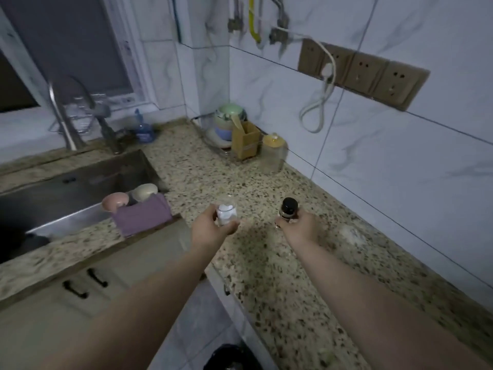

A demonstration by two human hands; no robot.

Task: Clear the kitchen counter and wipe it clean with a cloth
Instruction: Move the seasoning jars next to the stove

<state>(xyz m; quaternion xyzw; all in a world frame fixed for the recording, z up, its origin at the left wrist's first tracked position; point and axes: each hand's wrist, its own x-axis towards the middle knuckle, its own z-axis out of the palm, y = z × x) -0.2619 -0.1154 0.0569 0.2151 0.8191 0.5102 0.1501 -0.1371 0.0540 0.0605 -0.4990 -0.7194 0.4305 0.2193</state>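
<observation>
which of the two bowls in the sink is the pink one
The pink bowl is the left one, nearer the sink's middle, just left of the purple cloth. The cream bowl sits to its right, closer to the counter.

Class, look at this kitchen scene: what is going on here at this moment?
A person stands at a speckled stone counter, holding something in each hand above it. The left hand grips a small clear glass jar with something white inside; the right hand grips a bottle with a black cap. A purple cloth hangs over the sink edge beside two bowls, not yet in use. More containers sit in the far corner, so clearing seems unfinished.
</observation>
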